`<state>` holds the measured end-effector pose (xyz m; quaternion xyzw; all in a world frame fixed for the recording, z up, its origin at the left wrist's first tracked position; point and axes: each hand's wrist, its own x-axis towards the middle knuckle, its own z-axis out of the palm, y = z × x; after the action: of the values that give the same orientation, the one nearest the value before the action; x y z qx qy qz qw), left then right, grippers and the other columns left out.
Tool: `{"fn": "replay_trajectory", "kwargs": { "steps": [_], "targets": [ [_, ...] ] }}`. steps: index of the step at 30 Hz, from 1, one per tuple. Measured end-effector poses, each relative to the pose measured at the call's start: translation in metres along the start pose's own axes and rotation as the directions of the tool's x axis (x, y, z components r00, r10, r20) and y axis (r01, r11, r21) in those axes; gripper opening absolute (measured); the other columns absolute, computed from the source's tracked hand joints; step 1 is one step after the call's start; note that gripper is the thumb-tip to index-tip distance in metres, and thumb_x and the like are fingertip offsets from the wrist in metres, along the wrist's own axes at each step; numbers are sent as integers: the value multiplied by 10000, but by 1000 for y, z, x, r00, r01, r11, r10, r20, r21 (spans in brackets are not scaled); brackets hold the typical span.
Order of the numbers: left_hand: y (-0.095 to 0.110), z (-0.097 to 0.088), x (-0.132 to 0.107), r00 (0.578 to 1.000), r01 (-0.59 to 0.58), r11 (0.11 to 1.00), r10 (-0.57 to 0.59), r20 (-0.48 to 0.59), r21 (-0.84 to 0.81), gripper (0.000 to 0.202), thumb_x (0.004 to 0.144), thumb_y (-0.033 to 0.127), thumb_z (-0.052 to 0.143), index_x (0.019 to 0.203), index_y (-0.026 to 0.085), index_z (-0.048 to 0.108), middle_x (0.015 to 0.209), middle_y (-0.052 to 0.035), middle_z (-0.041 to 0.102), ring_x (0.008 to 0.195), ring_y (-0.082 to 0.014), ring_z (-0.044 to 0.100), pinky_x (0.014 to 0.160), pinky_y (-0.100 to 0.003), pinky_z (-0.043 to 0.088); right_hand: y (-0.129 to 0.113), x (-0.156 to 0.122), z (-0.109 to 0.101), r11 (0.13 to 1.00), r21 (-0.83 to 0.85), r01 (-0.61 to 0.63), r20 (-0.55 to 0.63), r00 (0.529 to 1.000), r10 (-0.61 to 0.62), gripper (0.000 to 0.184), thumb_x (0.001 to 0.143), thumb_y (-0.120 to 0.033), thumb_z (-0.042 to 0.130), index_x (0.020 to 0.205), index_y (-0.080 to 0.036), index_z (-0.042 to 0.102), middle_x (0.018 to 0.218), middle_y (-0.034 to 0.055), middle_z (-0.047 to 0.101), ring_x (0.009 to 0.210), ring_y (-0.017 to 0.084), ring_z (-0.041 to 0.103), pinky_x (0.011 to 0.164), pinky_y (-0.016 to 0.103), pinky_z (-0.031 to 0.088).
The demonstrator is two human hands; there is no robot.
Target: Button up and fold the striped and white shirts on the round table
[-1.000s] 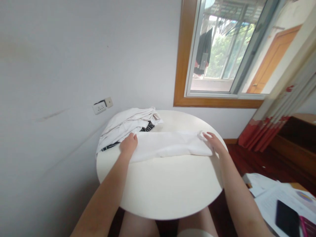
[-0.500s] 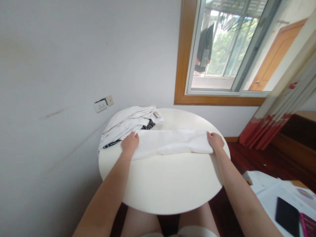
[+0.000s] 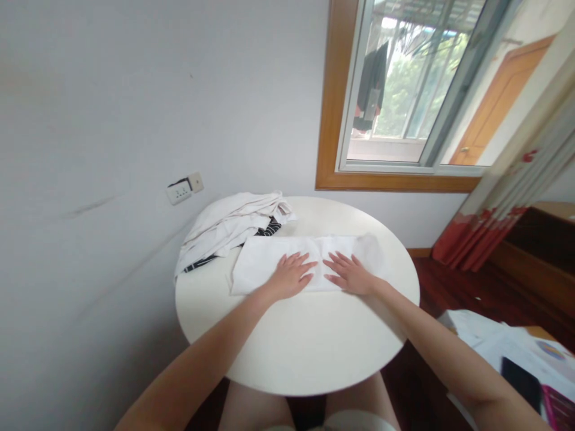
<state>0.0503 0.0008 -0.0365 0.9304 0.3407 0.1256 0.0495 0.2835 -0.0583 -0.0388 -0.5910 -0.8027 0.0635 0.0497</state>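
A white cloth [image 3: 258, 260], folded into a long strip, lies across the round white table [image 3: 296, 341]. On its middle rests my left hand [image 3: 291, 275], flat with the fingers spread. My right hand [image 3: 350, 273] lies flat on the cloth just to the right, fingers also apart, the two sets of fingertips close together. The cloth shows a slight crease between the hands, and part of it is hidden under them. What kind of cloth it is I cannot tell.
Crumpled white clothes [image 3: 224, 221] with a black striped piece [image 3: 269, 227] lie at the table's back left, near the wall socket [image 3: 179, 191]. To the right, papers [image 3: 489, 341] and a black phone [image 3: 521, 380] lie on a lower surface. A window [image 3: 404, 90] is behind.
Both hands have let go of the cloth's two ends and moved inward to its middle, opening flat on it. The cloth now lies lower at its front edge.
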Motion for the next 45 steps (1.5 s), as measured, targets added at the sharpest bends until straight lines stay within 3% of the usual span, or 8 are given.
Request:
{"fn": "replay_trajectory", "kwargs": {
  "steps": [4,10,18,25,30,36,41,45],
  "targets": [
    [-10,7,-11,992,33,999,-30,123,-22,514,926,547,258,1424,423,249,1538,18,204,1409,-276,170,1090,-618,114,7,-11,8,1000,-22,21,-34,999,-22,626,911,-629,234,1459,-326,250,1536,30,170,1413,271,150,1105,558,135],
    [-18,6,-21,974,217,975,-219,60,40,660,841,708,256,1414,383,311,1527,-23,238,1410,-313,153,1073,-659,74,26,-17,14,995,-70,-71,-106,992,64,586,938,-582,203,1448,-307,292,1526,28,206,1407,243,189,1113,519,172],
    [-41,4,-35,920,390,911,-392,-12,133,615,886,639,209,1398,342,374,1517,-12,262,1402,-307,184,1080,-643,96,84,-34,19,943,-176,-282,-196,949,248,605,942,-549,229,1433,-214,346,1511,103,251,1369,264,288,1122,472,183],
    [-59,-3,-59,880,474,857,-470,-72,199,653,863,671,210,1398,335,377,1514,-54,269,1404,-315,174,1059,-662,121,97,-47,20,916,-114,-385,-220,909,355,656,905,-628,248,1412,-233,378,1523,98,230,1377,250,268,1088,402,270],
    [-62,-11,-65,850,522,820,-523,-62,235,630,879,631,221,1395,310,387,1509,-116,267,1401,-319,181,1039,-673,142,89,-47,4,886,-136,-443,-255,880,400,619,866,-661,332,1345,-289,454,1463,94,356,1299,306,368,1008,494,317],
    [-32,-21,-20,931,365,895,-342,-128,258,558,892,556,310,1335,265,484,1480,-119,330,1388,-346,187,1062,-660,96,46,-5,-25,907,-158,-391,-377,873,310,422,928,-466,358,1194,-233,587,1266,108,560,1189,287,445,984,462,320],
    [-20,-2,26,965,254,950,-237,-109,183,554,892,590,297,1344,316,463,1478,-77,346,1386,-328,210,1079,-633,115,-4,48,-9,981,-186,-56,-219,976,14,522,924,-576,281,1353,-324,441,1477,30,348,1382,263,212,1095,532,137],
    [-34,18,36,982,189,974,-184,-47,127,518,919,564,242,1369,368,408,1492,-8,328,1396,-237,226,1127,-495,156,-6,71,13,993,-110,-48,-161,987,30,573,941,-580,173,1433,-319,309,1518,29,260,1400,221,196,1107,503,149]
  ]
}}
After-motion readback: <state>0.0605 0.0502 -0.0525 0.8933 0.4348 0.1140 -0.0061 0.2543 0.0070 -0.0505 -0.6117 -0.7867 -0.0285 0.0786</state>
